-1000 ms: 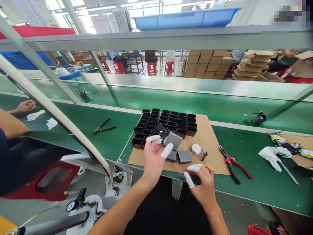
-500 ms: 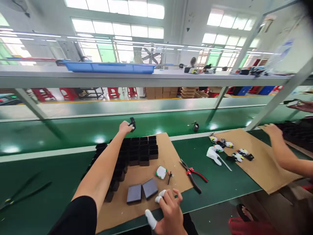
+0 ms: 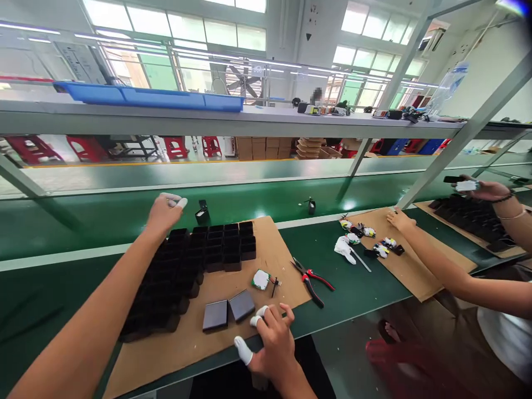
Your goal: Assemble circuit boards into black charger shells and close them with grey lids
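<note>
One black case (image 3: 202, 215) near left hand (image 3: 165, 212)

The left arm (image 3: 95, 299) extends forward from the lower left corner, raising the left hand (image 3: 163, 215) to the far end of its reach. Its fingers are bent, with white-covered tips. The right forearm (image 3: 296, 378) enters from the bottom edge. The right hand (image 3: 274, 339) is held low, its white-tipped thumb spread apart from the bent fingers.
</note>
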Tool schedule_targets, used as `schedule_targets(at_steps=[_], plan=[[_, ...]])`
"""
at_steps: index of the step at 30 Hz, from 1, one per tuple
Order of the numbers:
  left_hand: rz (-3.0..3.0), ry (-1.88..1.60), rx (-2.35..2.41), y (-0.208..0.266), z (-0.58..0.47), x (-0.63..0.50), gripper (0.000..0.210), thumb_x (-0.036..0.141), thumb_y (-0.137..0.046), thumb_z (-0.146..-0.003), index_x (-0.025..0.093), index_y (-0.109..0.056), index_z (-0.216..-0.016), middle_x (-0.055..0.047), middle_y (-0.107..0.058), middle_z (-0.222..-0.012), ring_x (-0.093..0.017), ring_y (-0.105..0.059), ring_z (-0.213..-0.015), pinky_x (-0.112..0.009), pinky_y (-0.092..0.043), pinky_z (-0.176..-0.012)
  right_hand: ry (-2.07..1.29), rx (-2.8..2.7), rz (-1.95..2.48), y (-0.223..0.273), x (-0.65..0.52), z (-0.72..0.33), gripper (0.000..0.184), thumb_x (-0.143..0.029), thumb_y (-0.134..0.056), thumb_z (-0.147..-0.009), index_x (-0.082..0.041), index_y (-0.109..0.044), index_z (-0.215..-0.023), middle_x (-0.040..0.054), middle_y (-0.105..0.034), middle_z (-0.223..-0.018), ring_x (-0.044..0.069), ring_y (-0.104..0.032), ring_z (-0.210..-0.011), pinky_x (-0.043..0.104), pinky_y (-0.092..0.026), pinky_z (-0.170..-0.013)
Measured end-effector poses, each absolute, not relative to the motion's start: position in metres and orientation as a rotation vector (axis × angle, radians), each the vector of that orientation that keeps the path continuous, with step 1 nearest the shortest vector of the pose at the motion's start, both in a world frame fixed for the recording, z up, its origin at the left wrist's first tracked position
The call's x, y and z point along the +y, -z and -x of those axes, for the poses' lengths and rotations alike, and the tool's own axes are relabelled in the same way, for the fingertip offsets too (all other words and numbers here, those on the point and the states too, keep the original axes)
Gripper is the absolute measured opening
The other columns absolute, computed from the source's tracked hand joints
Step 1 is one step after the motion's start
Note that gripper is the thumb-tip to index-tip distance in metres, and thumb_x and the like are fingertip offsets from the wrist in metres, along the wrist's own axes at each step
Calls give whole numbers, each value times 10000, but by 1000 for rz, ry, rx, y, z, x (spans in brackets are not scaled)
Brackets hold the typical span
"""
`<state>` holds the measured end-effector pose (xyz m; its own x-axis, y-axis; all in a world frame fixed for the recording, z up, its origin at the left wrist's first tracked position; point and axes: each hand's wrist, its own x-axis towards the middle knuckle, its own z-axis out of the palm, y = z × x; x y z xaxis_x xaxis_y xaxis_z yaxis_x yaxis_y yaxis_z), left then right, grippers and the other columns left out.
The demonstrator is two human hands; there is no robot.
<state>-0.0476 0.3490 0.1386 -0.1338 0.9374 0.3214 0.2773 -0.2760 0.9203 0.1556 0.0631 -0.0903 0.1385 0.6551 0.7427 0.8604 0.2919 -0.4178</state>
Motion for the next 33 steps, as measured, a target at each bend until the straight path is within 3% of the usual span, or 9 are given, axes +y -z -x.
schedule_targets(at_steps=[5, 9, 12, 13, 15, 18, 20, 25, 33], plan=[[-1538, -1504, 1406, -87, 83, 188, 290, 390, -837, -872, 313, -742, -1135, 42, -634, -743, -194, -569, -662, -343, -458, -653, 218, -1603, 1444, 89, 56, -153, 255, -491, -689, -986, -268, -620, -885, -19, -706, -831, 211, -694, -829, 461, -338, -1078], [-1256, -1513, 1410, -7, 87, 67, 374, 467, -823, -925, 258, -737, -1223, 17, -774, -852, -124, -560, -505, -285, -464, -505, 123, -1649, 1478, 93, 48, -150, 145, -407, -716, -1021, -279, -675, -967, -5, -768, -923, 218, -732, -919, 472, -326, -1098], [-1250, -1523, 1530, 41, 84, 35, 320, 439, -724, -1025, 218, -722, -1257, -9, -795, -817, -152, -639, -541, -298, -545, -546, 87, -1663, 1506, 99, 46, -148, 104, -378, -729, -1041, -278, -710, -1064, 41, -804, -1082, 244, -750, -1052, 483, -317, -1111], [-1357, -1525, 1582, 52, 84, 33, 262, 406, -669, -1064, 213, -738, -1228, -24, -796, -833, -172, -695, -618, -326, -609, -633, 83, -1662, 1521, 100, 45, -148, 131, -382, -729, -1048, -274, -715, -1121, 65, -804, -1146, 264, -745, -1120, 491, -313, -1120], [-1684, -1463, 1582, 64, 85, 39, 251, 329, -630, -1081, 231, -742, -1283, -105, -825, -1156, -258, -805, -997, -432, -674, -891, 76, -1662, 1558, 100, 46, -147, 299, -420, -739, -1046, -250, -694, -1287, 131, -776, -1306, 318, -701, -1268, 509, -308, -1135], [-2072, -1172, 1386, 66, 83, 57, 541, 195, -700, -1004, 313, -647, -1528, -109, -666, -1584, -340, -609, -1512, -557, -526, -1257, 36, -1732, 1601, 95, 50, -145, 544, -436, -743, -1030, -234, -599, -1514, 172, -717, -1471, 357, -635, -1369, 513, -305, -1140], [-2262, -950, 1305, 63, 78, 70, 715, 128, -695, -968, 318, -532, -1638, -109, -567, -1688, -356, -460, -1644, -584, -433, -1340, -2, -1810, 1616, 90, 54, -142, 496, -372, -706, -1041, -268, -616, -1517, 126, -769, -1388, 337, -651, -1315, 504, -297, -1134], [-2263, -859, 1368, 69, 64, 96, 613, 194, -763, -943, 277, -610, -1531, -136, -649, -1438, -397, -615, -1424, -615, -538, -1205, -3, -1789, 1727, 86, 58, -137, 254, -379, -659, -1066, -250, -741, -1270, 104, -802, -1173, 329, -663, -1213, 517, -265, -1107], [-2020, -1260, 1449, 89, 64, 99, 584, 343, -875, -930, 259, -556, -1412, -97, -559, -1292, -292, -689, -1185, -497, -620, -1053, -18, -1718, 1848, 71, 89, -194, 418, -470, -690, -1011, -216, -687, -1344, 166, -761, -1382, 376, -613, -1310, 504, -327, -1066]])
